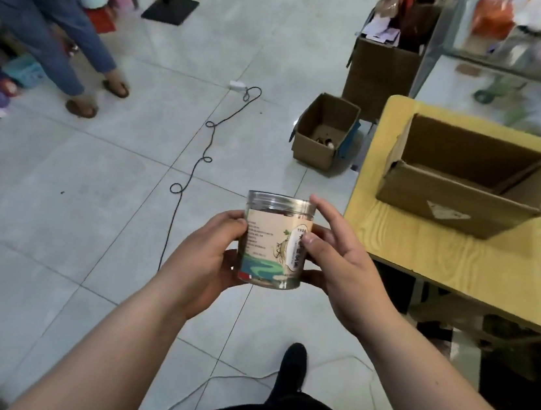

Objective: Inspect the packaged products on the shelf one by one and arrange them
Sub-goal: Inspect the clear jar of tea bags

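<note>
Both hands, left (211, 259) and right (339, 268), grip clear jar (275, 239); label text blurred, contents mostly hidden.

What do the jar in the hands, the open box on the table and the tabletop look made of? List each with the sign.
Jar: clear, glossy plastic, probably; contents show through above a matte paper label.
Open box: brown corrugated cardboard, matte, with creased flaps.
Tabletop: yellow wood-grain surface, likely laminate; the grain looks printed.

shop, stocked shelf (521, 41), cardboard boxes (463, 180)
</note>
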The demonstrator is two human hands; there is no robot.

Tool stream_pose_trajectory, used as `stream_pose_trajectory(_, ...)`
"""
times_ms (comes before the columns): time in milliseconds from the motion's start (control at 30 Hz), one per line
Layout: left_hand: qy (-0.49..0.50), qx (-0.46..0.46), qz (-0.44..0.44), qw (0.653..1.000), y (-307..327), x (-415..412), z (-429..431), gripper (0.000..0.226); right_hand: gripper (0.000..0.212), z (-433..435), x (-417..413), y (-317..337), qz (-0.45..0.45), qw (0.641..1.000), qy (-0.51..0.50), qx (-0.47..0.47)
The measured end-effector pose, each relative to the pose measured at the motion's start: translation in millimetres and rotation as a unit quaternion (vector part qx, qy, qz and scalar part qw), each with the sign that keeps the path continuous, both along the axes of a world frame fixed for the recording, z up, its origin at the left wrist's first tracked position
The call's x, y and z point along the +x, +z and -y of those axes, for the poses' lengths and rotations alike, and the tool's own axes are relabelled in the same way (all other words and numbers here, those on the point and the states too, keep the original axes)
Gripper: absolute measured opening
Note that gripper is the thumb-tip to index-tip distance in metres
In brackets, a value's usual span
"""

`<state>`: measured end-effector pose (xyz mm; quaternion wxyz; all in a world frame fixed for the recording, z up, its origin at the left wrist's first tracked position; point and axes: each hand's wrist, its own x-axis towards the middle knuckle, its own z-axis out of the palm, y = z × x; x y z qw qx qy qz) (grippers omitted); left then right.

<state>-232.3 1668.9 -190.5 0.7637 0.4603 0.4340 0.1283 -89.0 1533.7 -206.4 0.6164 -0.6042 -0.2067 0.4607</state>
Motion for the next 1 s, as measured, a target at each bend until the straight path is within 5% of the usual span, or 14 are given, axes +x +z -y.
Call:
stream_pose_trajectory(433,-0.114,-0.004,-0.044,0.992,-3.7,152.0,4.3,0.030,0.046,27.9,120.3,-30.3,-0.043,0.994,-0.101,0.008)
stream_pose_trajectory(867,-0.277,-0.004,-0.038,0.960,-13.7,284.9,-77.5,0.030,0.041,-39.9,204.8,-25.6,0.006,0.973,-0.221,-0.065)
stream_pose_trajectory(1000,-0.278,-0.010,-0.025,0.960,-14.6,320.9,-91.1,0.032,0.043,-64.7,230.7,-29.0,-0.053,0.958,-0.276,-0.060)
